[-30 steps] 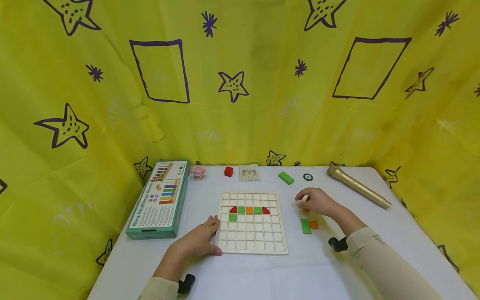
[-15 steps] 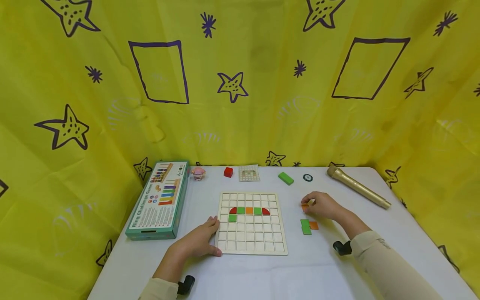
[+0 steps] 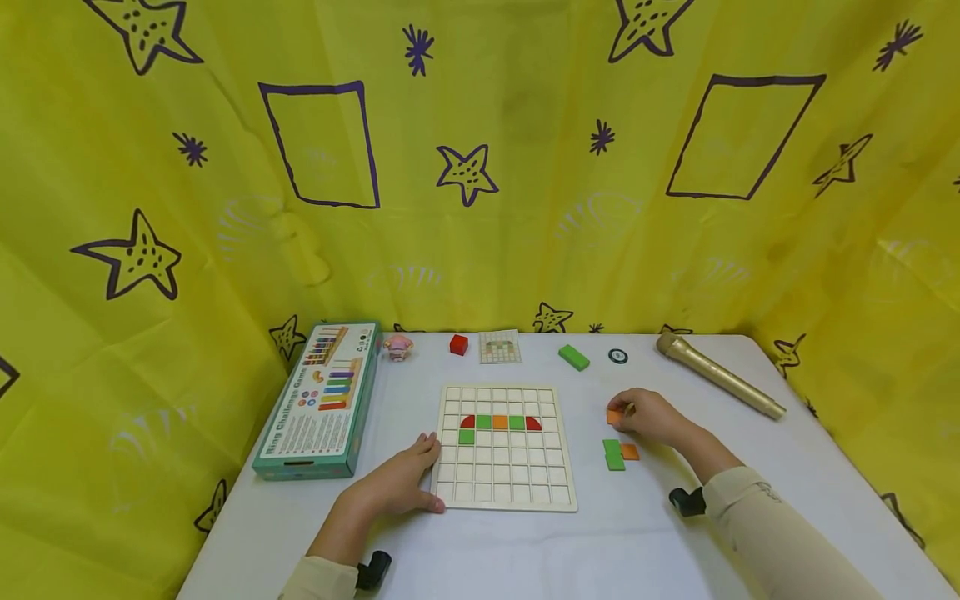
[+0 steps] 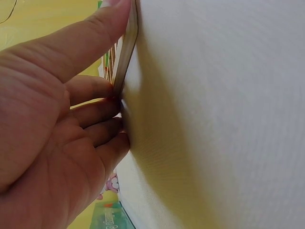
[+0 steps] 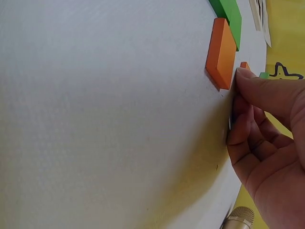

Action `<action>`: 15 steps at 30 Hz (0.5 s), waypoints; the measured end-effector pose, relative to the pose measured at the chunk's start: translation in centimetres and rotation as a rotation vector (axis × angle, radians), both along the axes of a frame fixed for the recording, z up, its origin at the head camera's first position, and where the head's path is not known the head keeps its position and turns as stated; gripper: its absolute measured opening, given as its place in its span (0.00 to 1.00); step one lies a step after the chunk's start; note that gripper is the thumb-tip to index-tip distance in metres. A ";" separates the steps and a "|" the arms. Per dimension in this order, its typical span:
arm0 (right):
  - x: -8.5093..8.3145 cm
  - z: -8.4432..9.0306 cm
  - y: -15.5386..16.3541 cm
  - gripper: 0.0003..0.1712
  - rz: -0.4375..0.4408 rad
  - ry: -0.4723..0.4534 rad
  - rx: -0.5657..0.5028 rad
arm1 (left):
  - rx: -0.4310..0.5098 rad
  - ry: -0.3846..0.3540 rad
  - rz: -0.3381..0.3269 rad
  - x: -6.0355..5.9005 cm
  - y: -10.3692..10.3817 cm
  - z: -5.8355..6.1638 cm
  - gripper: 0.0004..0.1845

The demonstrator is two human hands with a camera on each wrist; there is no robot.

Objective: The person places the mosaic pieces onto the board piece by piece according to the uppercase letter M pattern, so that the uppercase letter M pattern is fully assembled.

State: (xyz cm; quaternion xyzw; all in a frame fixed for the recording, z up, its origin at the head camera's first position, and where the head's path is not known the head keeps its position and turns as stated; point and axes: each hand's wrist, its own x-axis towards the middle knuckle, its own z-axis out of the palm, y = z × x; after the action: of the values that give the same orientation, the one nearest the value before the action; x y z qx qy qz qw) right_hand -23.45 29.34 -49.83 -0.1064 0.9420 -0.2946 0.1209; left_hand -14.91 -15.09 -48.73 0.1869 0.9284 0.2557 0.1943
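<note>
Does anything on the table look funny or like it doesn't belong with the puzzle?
Yes: a gold microphone lies at the table's far right corner and a small pink toy stands by the box; neither matches the colored blocks. Nothing looks spilled or broken.

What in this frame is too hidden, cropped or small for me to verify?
- Orange piece: head view, mostly covered by the right hand; shape unclear. Right wrist view shows only a sliver.
- Grid board: left wrist view, edge-on behind the left hand; its pieces unseen.
- Pattern card: head view, too small to read.
- Gold microphone: right wrist view, cut off by the bottom edge.
</note>
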 end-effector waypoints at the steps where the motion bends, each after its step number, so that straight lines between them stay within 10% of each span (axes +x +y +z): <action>1: 0.0 0.1 0.0 0.14 0.003 0.003 -0.003 | 0.000 0.000 0.001 0.0 0.0 0.0 0.54; 15: 0.5 0.1 -0.2 0.05 0.000 0.051 -0.041 | -0.002 -0.012 0.015 0.0 0.1 0.2 0.54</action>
State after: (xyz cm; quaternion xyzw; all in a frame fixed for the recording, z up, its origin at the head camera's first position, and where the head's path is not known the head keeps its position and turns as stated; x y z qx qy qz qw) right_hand -23.00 29.09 -49.74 -0.1163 0.9384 -0.3112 0.0947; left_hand -14.88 -14.96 -48.49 0.1782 0.9288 0.2575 0.1981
